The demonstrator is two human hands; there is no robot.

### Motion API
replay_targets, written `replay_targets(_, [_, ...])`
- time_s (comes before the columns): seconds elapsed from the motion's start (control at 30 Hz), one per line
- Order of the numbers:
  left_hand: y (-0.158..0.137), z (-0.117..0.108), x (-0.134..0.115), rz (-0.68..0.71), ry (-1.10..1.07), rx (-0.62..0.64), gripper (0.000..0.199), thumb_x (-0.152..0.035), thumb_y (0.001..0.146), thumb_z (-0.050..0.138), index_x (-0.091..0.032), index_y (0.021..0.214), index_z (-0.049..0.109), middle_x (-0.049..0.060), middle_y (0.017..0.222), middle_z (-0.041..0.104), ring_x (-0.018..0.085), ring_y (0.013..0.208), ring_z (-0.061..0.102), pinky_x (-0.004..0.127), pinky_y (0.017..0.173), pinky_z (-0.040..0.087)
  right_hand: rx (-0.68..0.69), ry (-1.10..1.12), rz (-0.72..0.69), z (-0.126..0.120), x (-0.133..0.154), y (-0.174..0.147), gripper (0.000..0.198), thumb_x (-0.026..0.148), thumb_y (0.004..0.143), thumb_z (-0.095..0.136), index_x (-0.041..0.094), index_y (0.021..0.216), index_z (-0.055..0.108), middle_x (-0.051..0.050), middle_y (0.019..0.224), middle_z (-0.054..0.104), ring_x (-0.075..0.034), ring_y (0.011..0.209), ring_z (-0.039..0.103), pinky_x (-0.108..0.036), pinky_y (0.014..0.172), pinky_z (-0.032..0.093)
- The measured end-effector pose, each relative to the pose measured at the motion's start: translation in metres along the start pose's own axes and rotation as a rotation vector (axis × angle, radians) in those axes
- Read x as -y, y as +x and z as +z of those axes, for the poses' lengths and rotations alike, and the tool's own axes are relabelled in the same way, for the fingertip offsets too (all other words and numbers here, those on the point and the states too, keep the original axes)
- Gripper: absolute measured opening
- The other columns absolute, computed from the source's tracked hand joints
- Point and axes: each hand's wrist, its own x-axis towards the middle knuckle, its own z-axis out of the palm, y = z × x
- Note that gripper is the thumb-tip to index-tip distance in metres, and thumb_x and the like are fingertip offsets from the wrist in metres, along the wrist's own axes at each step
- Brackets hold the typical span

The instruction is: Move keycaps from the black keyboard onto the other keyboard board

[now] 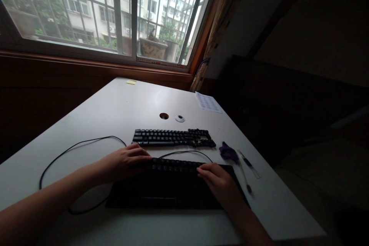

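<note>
I have room over table (83,121) beyond cable (112,136); keycaps (170,137) bar way straight past keyboard (184,190); cloth (228,152), brush (245,175) crowd its right.

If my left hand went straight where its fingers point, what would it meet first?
Most likely the key rows on the nearer keyboard, beside its fingertips; depth is unclear, so it might skim over them.

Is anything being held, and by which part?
Left hand and right hand touch the nearer black rectangular keyboard at its far key rows; actual grip is unclear.
</note>
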Motion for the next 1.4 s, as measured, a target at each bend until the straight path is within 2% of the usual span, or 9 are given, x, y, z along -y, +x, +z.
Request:
replay_targets(0.17, [-0.001,0.001,0.001,0.007,0.008,0.007,0.04,-0.027,0.102,0.065,-0.025,0.142,0.063,0.012,0.126,0.07,0.026,0.11,0.064,0.041,0.097,0.058,0.052,-0.072,-0.057,-0.008,0.0,0.003,0.022,0.02,0.102,0.061,0.025,0.116,0.077,-0.008,0.101,0.073,-0.021,0.09,0.07,-0.035,0.078,0.062])
replay_targets(0.3, [-0.002,0.003,0.004,0.011,0.006,0.01,0.042,-0.027,0.101,0.065,-0.025,0.143,0.062,0.013,0.126,0.069,0.026,0.11,0.065,0.042,0.098,0.058,0.129,-0.141,-0.063,-0.014,0.002,0.002,0.025,0.022,0.103,0.059,0.024,0.122,0.076,-0.007,0.088,0.071,-0.021,0.08,0.065,-0.038,0.075,0.059])
replay_targets(0.47, [-0.003,0.002,0.004,0.0,-0.003,0.004,0.042,-0.026,0.101,0.066,-0.027,0.143,0.062,0.012,0.126,0.069,0.026,0.112,0.064,0.04,0.097,0.059,0.165,-0.116,-0.067,-0.012,0.003,0.0,0.024,0.02,0.104,0.057,0.021,0.116,0.077,-0.005,0.08,0.068,-0.021,0.077,0.063,-0.036,0.075,0.057])
replay_targets(0.6, [-0.001,0.001,0.002,-0.006,-0.003,0.013,0.041,-0.026,0.101,0.066,-0.026,0.142,0.062,0.012,0.126,0.069,0.026,0.111,0.064,0.039,0.096,0.059,0.144,-0.127,-0.055,-0.007,0.004,-0.003,0.024,0.02,0.104,0.056,0.02,0.116,0.077,-0.006,0.082,0.068,-0.021,0.078,0.063,-0.035,0.074,0.056])
replay_targets(0.8, [-0.002,0.001,0.003,0.003,0.009,0.026,0.04,-0.026,0.103,0.063,-0.026,0.143,0.061,0.012,0.127,0.068,0.025,0.111,0.064,0.04,0.096,0.059,0.057,-0.14,-0.021,-0.006,0.01,-0.011,0.03,0.022,0.105,0.055,0.022,0.128,0.074,-0.004,0.082,0.067,-0.019,0.076,0.064,-0.034,0.072,0.056])
replay_targets(1.0, [-0.004,0.002,0.004,-0.004,0.004,0.032,0.041,-0.027,0.102,0.064,-0.026,0.143,0.061,0.012,0.128,0.068,0.025,0.111,0.064,0.039,0.096,0.059,0.05,-0.183,-0.02,-0.004,0.013,-0.013,0.031,0.02,0.104,0.056,0.024,0.128,0.074,-0.004,0.08,0.066,-0.02,0.077,0.061,-0.038,0.078,0.053])
replay_targets(1.4, [-0.001,0.0,0.003,0.013,-0.005,-0.003,0.041,-0.026,0.101,0.067,-0.026,0.142,0.063,0.012,0.124,0.07,0.025,0.109,0.066,0.038,0.095,0.06,0.055,-0.209,0.043,-0.009,0.011,-0.015,0.031,0.022,0.104,0.056,0.026,0.129,0.075,-0.004,0.081,0.067,-0.022,0.081,0.057,-0.038,0.078,0.047])
